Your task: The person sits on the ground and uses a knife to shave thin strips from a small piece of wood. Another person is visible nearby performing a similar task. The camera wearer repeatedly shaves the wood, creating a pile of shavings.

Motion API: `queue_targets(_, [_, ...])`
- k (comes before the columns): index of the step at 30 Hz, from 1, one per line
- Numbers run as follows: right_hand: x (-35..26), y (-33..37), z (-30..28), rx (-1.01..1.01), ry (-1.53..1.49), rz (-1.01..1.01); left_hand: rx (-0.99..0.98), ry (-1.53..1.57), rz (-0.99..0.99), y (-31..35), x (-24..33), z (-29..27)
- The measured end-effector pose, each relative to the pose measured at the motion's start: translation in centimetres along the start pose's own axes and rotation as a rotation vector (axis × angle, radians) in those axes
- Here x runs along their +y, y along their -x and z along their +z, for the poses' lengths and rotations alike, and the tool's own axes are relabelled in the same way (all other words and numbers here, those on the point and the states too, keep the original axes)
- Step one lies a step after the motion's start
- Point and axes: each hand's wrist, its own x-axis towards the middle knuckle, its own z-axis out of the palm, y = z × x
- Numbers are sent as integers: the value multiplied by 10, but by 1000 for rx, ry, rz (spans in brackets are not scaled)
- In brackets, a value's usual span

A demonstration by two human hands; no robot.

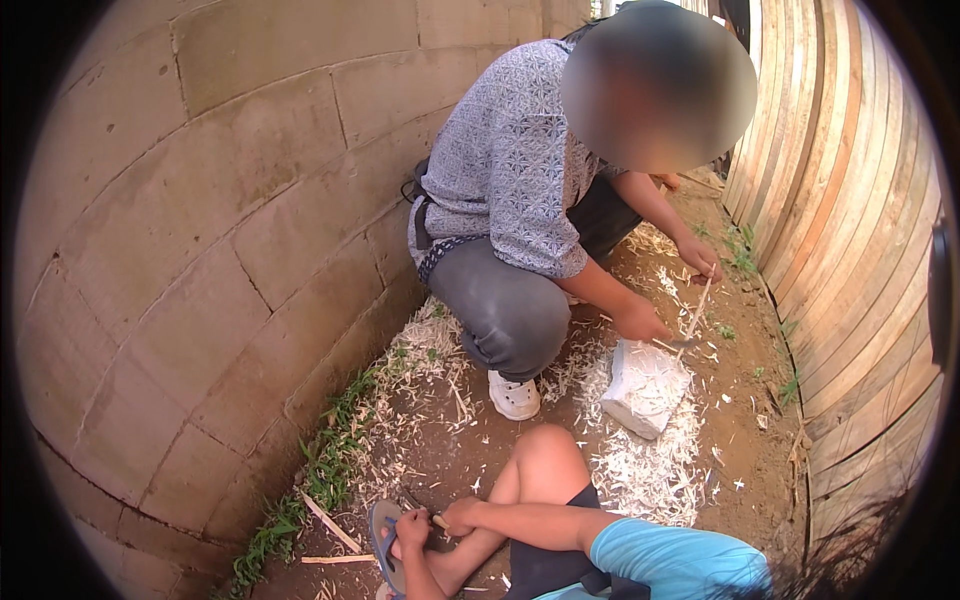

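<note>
Low in the picture, my bare legs are bent and my right arm, in a light blue sleeve, reaches across them. My right hand (461,516) is closed around the tan handle of what looks like a knife (439,521); a thin dark part of it points toward my left hand. Close beside it, my left hand (411,529) is closed by my sandalled foot, its contents too small to make out. A dark blue-grey sandal (385,548) is on that foot.
Ahead squats another person (520,170), holding a thin wooden stick (699,305) and a knife (682,343) over a white block (645,395). Pale shavings (650,480) cover the soil. A block wall (210,270) stands left, a wooden plank fence (850,230) right. Wood strips (330,522) lie near my foot.
</note>
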Motion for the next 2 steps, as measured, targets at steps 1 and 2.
queue_targets(1, [-4,-4,-1,30,-3,-2,-11,120,-9,-8,-12,-3])
queue_targets(2, [-11,-9,-6,-2,-37,22,-15,239,-12,-23,-32,-7])
